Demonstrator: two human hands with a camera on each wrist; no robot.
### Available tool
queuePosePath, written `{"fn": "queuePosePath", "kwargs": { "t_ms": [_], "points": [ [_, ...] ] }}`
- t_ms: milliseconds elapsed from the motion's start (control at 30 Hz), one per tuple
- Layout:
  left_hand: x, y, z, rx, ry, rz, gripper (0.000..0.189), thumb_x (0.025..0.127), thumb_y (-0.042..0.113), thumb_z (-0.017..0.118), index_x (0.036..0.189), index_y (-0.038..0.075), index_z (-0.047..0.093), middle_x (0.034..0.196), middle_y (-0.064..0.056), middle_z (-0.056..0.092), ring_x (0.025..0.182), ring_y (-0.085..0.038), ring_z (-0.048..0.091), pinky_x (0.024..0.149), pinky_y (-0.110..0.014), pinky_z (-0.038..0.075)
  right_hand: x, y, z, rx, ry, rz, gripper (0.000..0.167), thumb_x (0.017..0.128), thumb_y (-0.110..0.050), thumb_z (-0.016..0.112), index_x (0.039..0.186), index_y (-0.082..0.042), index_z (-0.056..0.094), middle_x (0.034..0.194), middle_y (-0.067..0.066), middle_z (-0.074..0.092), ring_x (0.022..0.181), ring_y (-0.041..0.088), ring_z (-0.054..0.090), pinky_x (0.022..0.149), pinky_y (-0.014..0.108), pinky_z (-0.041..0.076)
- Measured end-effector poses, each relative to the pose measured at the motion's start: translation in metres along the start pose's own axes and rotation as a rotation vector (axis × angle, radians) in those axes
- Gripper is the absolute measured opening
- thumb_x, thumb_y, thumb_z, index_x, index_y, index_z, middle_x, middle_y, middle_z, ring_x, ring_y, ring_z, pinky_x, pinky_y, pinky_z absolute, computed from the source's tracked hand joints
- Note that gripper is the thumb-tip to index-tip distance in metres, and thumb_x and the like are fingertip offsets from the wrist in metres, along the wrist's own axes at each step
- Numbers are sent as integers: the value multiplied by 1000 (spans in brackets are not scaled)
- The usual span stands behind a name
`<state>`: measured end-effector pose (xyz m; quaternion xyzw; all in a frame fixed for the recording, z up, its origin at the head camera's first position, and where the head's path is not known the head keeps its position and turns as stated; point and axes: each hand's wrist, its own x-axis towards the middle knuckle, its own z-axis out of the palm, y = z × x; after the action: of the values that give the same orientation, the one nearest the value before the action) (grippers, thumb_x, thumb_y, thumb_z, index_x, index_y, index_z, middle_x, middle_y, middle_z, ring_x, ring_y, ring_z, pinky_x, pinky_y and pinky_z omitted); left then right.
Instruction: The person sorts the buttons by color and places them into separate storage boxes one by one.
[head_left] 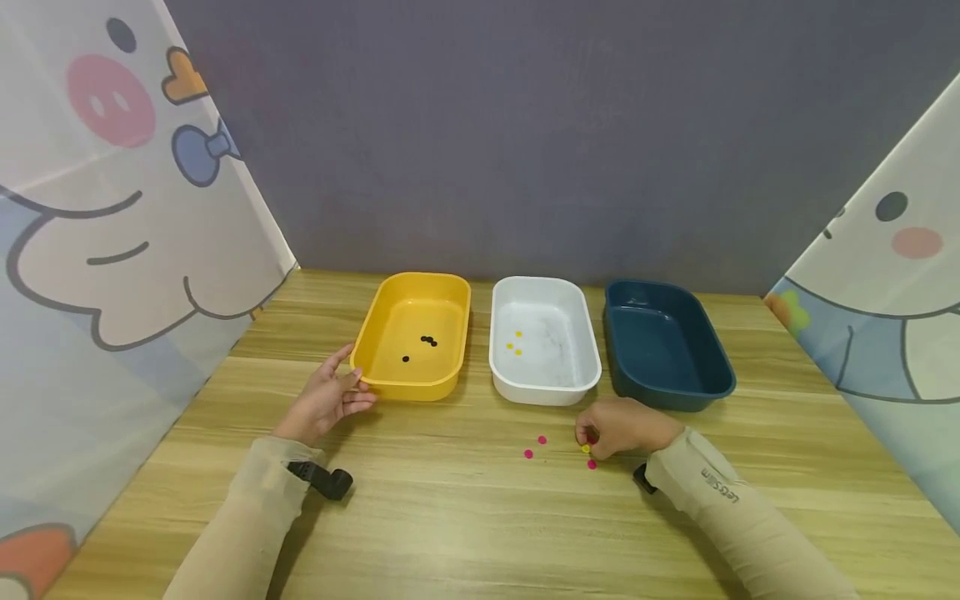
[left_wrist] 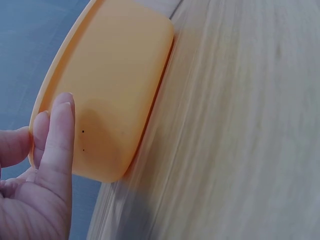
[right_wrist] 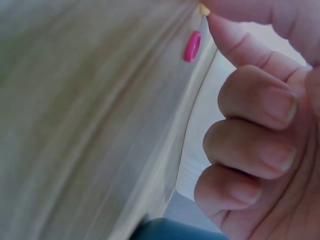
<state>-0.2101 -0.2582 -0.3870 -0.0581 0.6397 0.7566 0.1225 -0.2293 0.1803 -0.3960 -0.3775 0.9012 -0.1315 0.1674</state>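
Observation:
My left hand (head_left: 326, 402) holds the front left corner of the yellow bin (head_left: 408, 389), thumb and fingers at its rim; the left wrist view shows the bin's outer wall (left_wrist: 120, 75) beside the fingers. In front of the white bin (head_left: 546, 395), my right hand (head_left: 618, 427) pinches a small yellow button (right_wrist: 204, 9) between thumb and index finger, close over the table. Its other fingers (right_wrist: 250, 150) are curled toward the palm. Pink buttons (head_left: 542, 439) lie on the wood around this hand, one (head_left: 592, 464) just below the fingertips; the hand partly hides that spot.
Several black buttons (head_left: 406, 359) lie inside the yellow bin, and three yellow buttons (head_left: 518, 352) inside the white one. A dark blue bin (head_left: 667, 398) stands to the right. Behind the wooden table (head_left: 420, 508) rises a grey wall (head_left: 480, 150), with cartoon-printed sheets at both sides.

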Motion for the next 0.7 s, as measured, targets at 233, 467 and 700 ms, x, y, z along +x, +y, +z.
{"fn": "queuePosePath", "kwargs": {
  "t_ms": [233,467,700],
  "points": [
    [0,-2,-2,26,20,-19,63,104,6,34,155,16,-3,78,-5,56,63,-13,67,67,-26,59,1,-3,0,-36,28,-25,20,63,-5,68,68,-23,61,62,-17,43,58,3,38,53,20,35],
    [-2,-2,-2,34,29,-15,63,104,8,34,155,16,-3,78,-4,56,63,-13,67,67,-27,59,5,-5,1,-24,40,-72,19,62,-2,67,63,-19,59,60,-16,44,56,1,38,53,18,36],
    [0,1,1,30,26,-15,63,105,8,34,155,18,-1,77,-4,56,63,-13,66,65,-26,59,6,-7,3,-90,59,-86,24,58,-1,64,55,-20,50,56,-16,35,53,2,30,49,17,28]
  ]
}}
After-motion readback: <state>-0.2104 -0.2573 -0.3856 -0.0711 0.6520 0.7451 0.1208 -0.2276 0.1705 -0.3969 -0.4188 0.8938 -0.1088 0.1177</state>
